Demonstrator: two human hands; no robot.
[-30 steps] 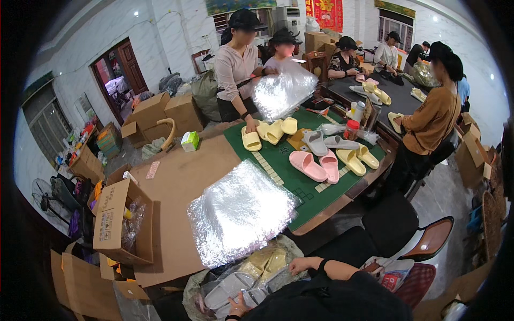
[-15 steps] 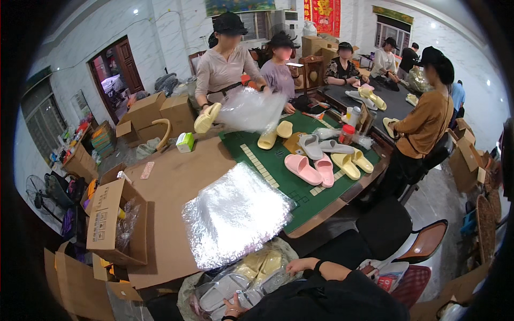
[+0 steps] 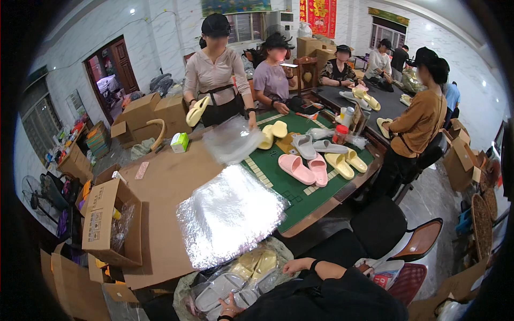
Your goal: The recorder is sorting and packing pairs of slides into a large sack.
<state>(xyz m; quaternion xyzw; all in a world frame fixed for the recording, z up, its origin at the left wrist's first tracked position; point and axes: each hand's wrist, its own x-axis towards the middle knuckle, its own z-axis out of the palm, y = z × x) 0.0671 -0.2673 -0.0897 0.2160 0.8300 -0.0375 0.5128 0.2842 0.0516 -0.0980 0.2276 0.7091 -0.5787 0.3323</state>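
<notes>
A crinkled silver plastic bag stack lies on the brown cardboard-covered table, above a clear bag of grey and yellow foam slippers. The left hand rests on those slippers, grip unclear. The right hand, loosely curled and holding nothing, sits just beside them.

The person's left hand is cut off by the lower edge, so only its fingers show on the bagged grey slippers, and whether it grips them cannot be told. The right hand shows only as knuckles and wrist above the dark sleeve, its fingers hidden behind the clear bag of yellow slippers, and the sleeve covers most of both forearms. The far table's slippers are too small to tell apart, and the open cardboard box hides most of its contents.
</notes>
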